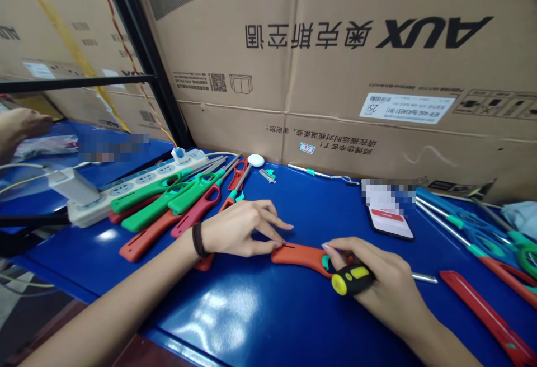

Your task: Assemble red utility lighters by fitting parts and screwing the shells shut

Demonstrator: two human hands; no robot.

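An orange long-nosed lighter lies on the blue table between my hands, a green trigger showing near its guard. My left hand reaches its butt end, thumb and a fingertip closed there while another finger stretches out above. In my right hand is a screwdriver with a black and yellow handle, its shaft hidden. The same hand's thumb and fingers rest at the lighter's guard and cover it. A metal tube sticks out to the right, beyond the hand.
Several green and red lighters lie at left beside a white power strip. A phone is behind my right hand. A red handle shell and blue lighters lie at right. Cardboard boxes wall the back. Another person's hand is far left.
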